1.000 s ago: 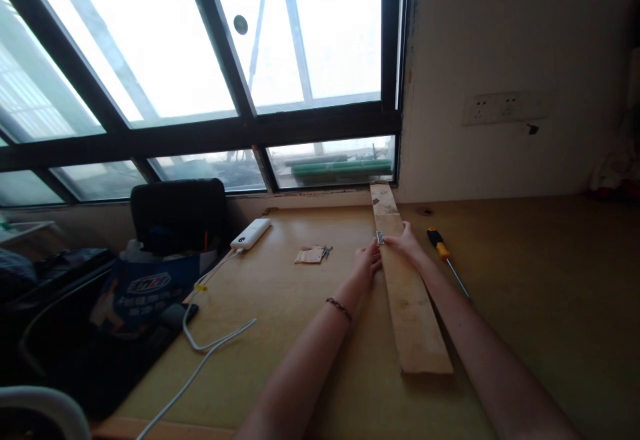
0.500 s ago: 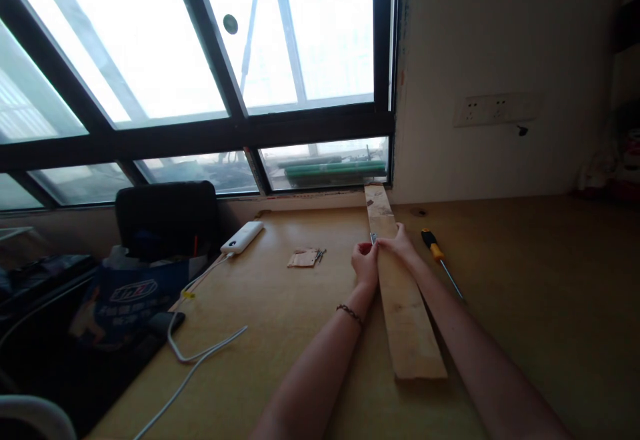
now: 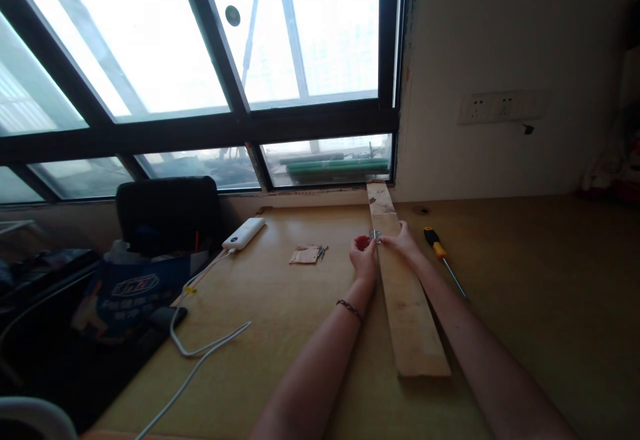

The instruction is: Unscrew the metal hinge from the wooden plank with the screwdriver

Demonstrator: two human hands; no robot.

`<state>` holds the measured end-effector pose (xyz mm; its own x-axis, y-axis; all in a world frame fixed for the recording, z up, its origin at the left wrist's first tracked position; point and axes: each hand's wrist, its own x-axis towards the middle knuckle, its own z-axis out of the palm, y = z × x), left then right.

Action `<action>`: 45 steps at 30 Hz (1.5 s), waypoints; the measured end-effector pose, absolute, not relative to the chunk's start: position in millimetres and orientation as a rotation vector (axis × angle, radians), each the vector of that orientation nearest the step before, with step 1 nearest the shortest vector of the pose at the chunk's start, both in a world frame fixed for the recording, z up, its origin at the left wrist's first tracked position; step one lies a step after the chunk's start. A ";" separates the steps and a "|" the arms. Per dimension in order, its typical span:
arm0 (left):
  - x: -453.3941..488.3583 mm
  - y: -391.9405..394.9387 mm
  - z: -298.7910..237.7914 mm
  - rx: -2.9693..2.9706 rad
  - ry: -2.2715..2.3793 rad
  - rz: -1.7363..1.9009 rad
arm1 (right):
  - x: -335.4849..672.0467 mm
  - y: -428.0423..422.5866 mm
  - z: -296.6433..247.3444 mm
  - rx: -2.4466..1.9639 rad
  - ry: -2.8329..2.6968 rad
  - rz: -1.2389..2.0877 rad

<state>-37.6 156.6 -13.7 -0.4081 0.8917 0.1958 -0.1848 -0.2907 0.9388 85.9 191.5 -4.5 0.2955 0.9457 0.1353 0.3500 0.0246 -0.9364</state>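
A long wooden board (image 3: 413, 320) lies on the table, reaching from near me to the window wall. At its left edge, well up its length, sits a small silvery metal hinge (image 3: 375, 235). My left hand (image 3: 363, 257) is closed, pinching the hinge from the left side. From the right, my right hand (image 3: 403, 243) grips the board, fingers at its right edge and thumb stretched across to the hinge. A screwdriver (image 3: 440, 248) with a black and yellow handle lies right of the board. Several screws (image 3: 323, 252) rest on a small tan packet (image 3: 304, 255) to the left.
A white power bank (image 3: 244, 233) with a white cable (image 3: 213, 347) is on the left of the table (image 3: 280, 307). Beyond that edge stand a black chair (image 3: 167, 217) and a blue bag (image 3: 127, 300). Window and wall bound the far side.
The hinge now shows more of its plates, lying flatter over the board's left edge. Both hands stay at it with small finger shifts. The view has moved slightly.
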 end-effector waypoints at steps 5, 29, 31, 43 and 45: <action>-42.5 164.7 -21.0 0.981 1.063 1.648 | 85.6 190.4 -6.3 -1.537 -1.265 0.684; -235.4 152.8 -5.8 1.475 2.282 1.204 | 182.3 82.7 -25.8 -1.954 -1.464 0.082; -232.7 154.4 -5.4 1.518 2.264 1.154 | 181.0 82.8 -28.2 -2.000 -1.494 0.139; -228.9 153.7 -5.0 1.593 2.366 0.955 | 184.4 82.2 -29.2 -2.065 -1.573 0.167; -228.3 152.9 -4.9 1.600 2.399 0.947 | 183.0 81.6 -24.8 -2.017 -1.473 0.210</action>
<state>-228.3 152.9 -4.9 -0.4403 0.8641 0.2441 0.7977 0.2516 0.5481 183.0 81.6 -24.8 0.3636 0.9035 0.2269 0.8039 -0.1812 -0.5664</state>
